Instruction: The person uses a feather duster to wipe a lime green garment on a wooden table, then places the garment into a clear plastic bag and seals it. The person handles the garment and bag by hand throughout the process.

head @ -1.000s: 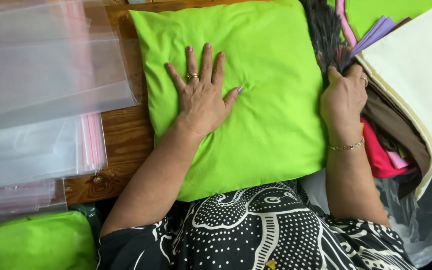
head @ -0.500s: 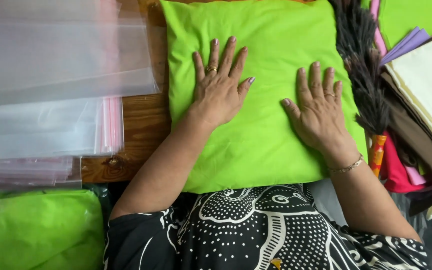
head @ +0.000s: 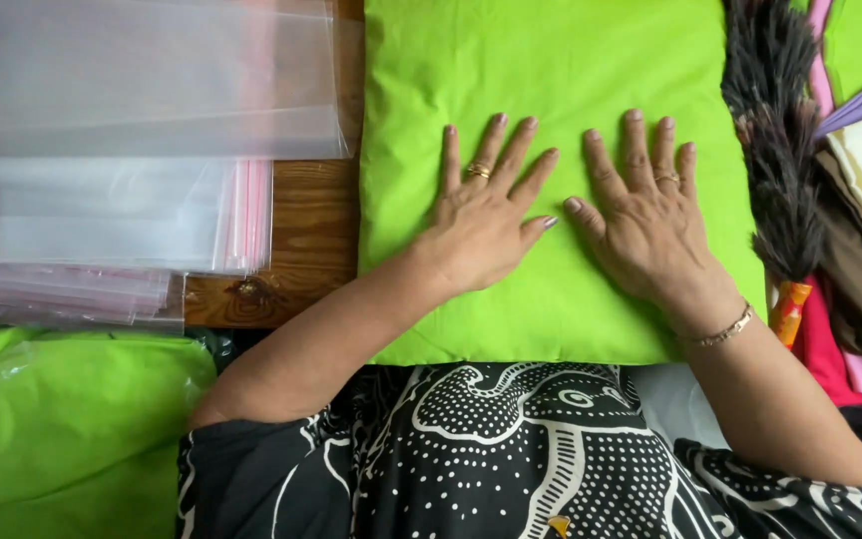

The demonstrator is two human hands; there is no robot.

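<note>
A lime-green cushion (head: 551, 80) lies flat on a wooden table (head: 301, 225) right in front of me. My left hand (head: 486, 215) rests palm-down on its middle, fingers spread, with a ring on one finger. My right hand (head: 646, 215) lies flat beside it on the same cushion, also spread, with a ring and a thin bracelet at the wrist. Neither hand holds anything.
Stacks of clear plastic bags (head: 132, 150) with pink strips cover the table's left side. A bagged green cushion (head: 62, 419) sits at lower left. A dark feather duster (head: 775, 150) and a pile of folded coloured fabrics (head: 855, 299) lie along the right.
My right hand left the fabric pile and came down flat on the cushion beside my left hand. The view shifted so the cushion sits further right and closer.
</note>
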